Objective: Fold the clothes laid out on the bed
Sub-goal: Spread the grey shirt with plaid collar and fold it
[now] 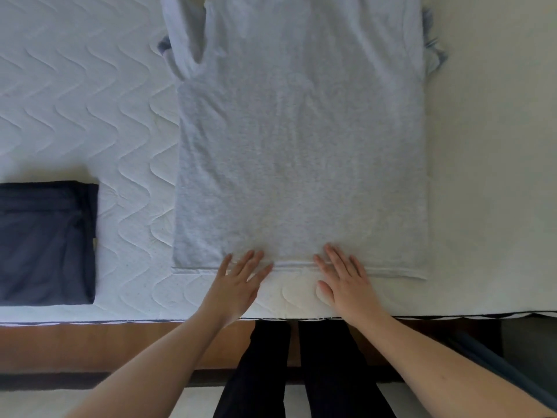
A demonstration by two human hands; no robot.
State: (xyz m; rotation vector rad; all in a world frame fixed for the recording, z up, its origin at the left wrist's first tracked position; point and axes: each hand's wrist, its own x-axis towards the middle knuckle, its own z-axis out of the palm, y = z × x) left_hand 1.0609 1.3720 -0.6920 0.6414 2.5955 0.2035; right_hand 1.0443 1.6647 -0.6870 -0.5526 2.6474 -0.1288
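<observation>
Left hand (238, 280), right hand (343, 282) flat, fingers spread on grey T-shirt (301, 161) hem, gripping nothing; soft, light, limp: you pinch hem corners.

A light grey tee (301, 152) lay flat on the bed (90, 116), hem toward the near edge and body running away toward the top of the view. Its left sleeve was folded in over the body; the right sleeve sat bunched at the side, with a bit of darker fabric showing there and at the left shoulder, perhaps another garment underneath. The hem ran straight, nearly parallel to the bed's edge. A dark navy garment (45, 242) lay already folded into a neat rectangle on the bed, well apart to the tee's left, near the front edge.
</observation>
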